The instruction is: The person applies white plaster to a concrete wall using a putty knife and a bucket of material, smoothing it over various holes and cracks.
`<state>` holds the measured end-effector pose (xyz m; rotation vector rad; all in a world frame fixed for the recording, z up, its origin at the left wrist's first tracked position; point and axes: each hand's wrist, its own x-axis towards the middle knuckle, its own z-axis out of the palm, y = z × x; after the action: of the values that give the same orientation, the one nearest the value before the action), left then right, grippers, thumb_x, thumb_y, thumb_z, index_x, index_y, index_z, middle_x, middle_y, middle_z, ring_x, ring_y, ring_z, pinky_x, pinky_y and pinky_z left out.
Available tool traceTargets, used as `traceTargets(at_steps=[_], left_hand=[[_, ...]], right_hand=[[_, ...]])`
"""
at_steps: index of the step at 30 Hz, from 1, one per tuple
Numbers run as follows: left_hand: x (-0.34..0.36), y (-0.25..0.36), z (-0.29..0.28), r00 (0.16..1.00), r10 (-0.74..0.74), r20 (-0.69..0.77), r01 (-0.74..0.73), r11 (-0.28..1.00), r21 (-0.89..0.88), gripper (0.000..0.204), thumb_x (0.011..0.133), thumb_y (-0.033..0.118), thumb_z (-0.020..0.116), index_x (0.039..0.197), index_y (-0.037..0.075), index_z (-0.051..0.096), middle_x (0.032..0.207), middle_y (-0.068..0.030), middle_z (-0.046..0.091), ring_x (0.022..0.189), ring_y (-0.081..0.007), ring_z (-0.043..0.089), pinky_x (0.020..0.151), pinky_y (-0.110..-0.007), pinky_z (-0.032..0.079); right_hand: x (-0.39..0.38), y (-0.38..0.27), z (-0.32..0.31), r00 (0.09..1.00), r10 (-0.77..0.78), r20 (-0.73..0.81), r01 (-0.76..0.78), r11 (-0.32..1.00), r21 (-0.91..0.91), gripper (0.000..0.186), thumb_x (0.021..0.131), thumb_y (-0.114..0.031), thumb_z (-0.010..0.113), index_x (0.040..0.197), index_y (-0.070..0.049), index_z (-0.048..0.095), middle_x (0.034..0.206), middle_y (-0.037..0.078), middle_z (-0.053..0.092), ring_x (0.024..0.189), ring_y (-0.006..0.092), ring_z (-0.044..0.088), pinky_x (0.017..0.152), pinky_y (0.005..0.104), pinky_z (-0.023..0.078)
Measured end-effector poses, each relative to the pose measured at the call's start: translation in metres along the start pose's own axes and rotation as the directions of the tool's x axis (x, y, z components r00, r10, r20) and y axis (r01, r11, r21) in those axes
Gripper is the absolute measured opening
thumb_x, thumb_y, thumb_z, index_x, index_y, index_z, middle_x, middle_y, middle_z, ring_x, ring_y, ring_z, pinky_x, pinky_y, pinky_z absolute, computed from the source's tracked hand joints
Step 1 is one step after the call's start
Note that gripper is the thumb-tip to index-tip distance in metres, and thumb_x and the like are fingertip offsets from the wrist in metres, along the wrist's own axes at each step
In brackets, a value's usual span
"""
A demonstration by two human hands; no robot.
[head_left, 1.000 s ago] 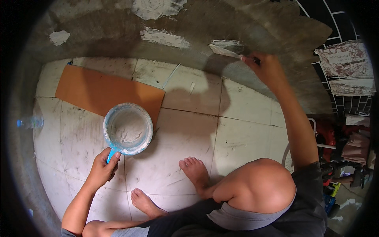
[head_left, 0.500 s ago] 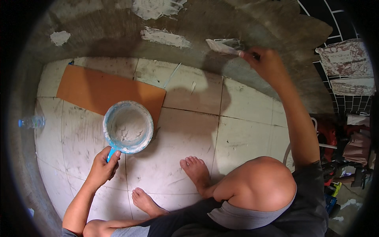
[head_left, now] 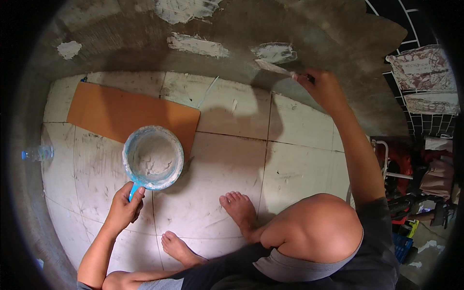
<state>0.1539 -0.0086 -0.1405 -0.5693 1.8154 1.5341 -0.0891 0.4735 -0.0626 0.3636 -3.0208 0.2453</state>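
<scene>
Putty knife (head_left: 273,67) is angling out from the right hand (head_left: 320,87), which is clasping its handle near the grey wall (head_left: 338,31); its pale blade is sitting just below a whitish filler patch (head_left: 276,51). The left hand (head_left: 124,205) is clamping round the blue handle of a round dipper (head_left: 153,185), which is holding white paste (head_left: 155,159) over the tiled floor (head_left: 217,164) and partly hiding an orange board (head_left: 116,108).
</scene>
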Motion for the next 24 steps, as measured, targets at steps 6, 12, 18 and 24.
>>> traceTargets(at_steps=[6, 12, 18, 24], left_hand=[[-0.004, -0.005, -0.004, 1.000, -0.005, -0.014, 0.005, 1.000, 0.008, 0.032, 0.106, 0.035, 0.056, 0.094, 0.006, 0.050, 0.056, 0.0033, 0.043, 0.042, -0.0062, 0.034, 0.039, -0.026, 0.029], [-0.003, -0.008, -0.004, 1.000, -0.024, -0.016, 0.024, 1.000, -0.016, 0.032, 0.106, 0.036, 0.056, 0.095, 0.006, 0.050, 0.056, 0.0030, 0.042, 0.042, -0.0063, 0.034, 0.039, -0.026, 0.028], [-0.001, -0.001, -0.002, 1.000, 0.026, 0.005, -0.026, 1.000, -0.004, 0.031, 0.106, 0.035, 0.056, 0.096, 0.007, 0.051, 0.056, 0.0030, 0.042, 0.042, -0.0059, 0.033, 0.039, -0.026, 0.027], [-0.008, -0.009, -0.006, 1.000, -0.004, -0.024, 0.003, 0.999, -0.036, 0.029, 0.106, 0.034, 0.056, 0.096, 0.007, 0.051, 0.057, 0.0032, 0.042, 0.042, -0.0057, 0.033, 0.039, -0.026, 0.027]], right_hand=[[-0.011, 0.037, -0.054, 0.992, 0.042, -0.123, -0.044, 0.999, -0.020, 0.037, 0.092, -0.041, 0.074, 0.098, -0.005, 0.077, 0.074, 0.015, 0.070, 0.062, 0.0196, 0.064, 0.059, 0.0357, 0.050], [-0.019, 0.020, -0.067, 0.999, 0.025, 0.031, -0.024, 1.000, -0.015, 0.035, 0.090, -0.040, 0.076, 0.098, -0.006, 0.077, 0.076, 0.014, 0.071, 0.063, 0.0213, 0.064, 0.061, 0.0364, 0.051], [0.002, 0.035, -0.025, 1.000, 0.002, -0.027, -0.003, 1.000, -0.029, 0.037, 0.091, -0.042, 0.076, 0.097, -0.005, 0.077, 0.077, 0.013, 0.072, 0.061, 0.0244, 0.062, 0.061, 0.0376, 0.051], [-0.016, 0.055, -0.097, 0.998, 0.059, 0.039, -0.056, 0.995, -0.081, 0.043, 0.090, -0.046, 0.075, 0.096, -0.003, 0.077, 0.072, 0.010, 0.069, 0.059, 0.0180, 0.058, 0.061, 0.0337, 0.049]])
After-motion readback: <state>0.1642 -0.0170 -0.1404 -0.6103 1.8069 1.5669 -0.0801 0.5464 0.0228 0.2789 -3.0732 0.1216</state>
